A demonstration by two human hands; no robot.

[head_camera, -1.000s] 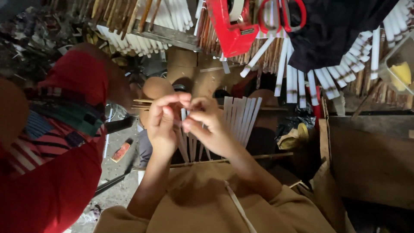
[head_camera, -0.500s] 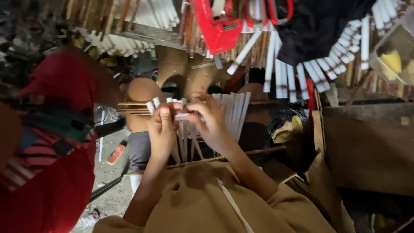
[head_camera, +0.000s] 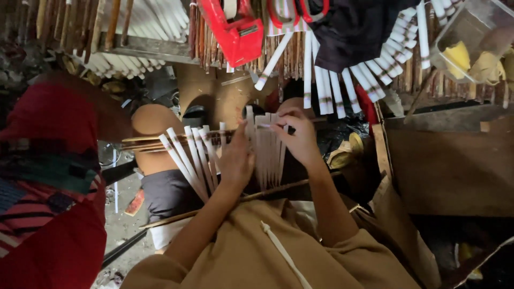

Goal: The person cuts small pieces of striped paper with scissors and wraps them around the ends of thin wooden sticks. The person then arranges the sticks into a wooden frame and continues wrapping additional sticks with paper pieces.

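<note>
A fan of flat white slats (head_camera: 195,160) with brown bands spreads across my lap on thin wooden ribs (head_camera: 160,143). My left hand (head_camera: 235,158) lies on the slats near their middle, fingers closed over them. My right hand (head_camera: 294,134) pinches the top of an upright white slat (head_camera: 266,150) in the right part of the fan. Both hands are close together, just above my knees.
A person in red and striped cloth (head_camera: 48,182) stands at the left. Above hang more white slats (head_camera: 342,80), a red tape dispenser (head_camera: 235,29), red-handled scissors (head_camera: 294,10) and dark cloth (head_camera: 353,29). A clear box (head_camera: 471,43) with yellow pieces is top right; a brown board (head_camera: 450,160) is right.
My hands have dropped from pinching together above the slats. The left now rests on the fan and the right has shifted right onto an upright slat. The fan looks more spread to the left.
</note>
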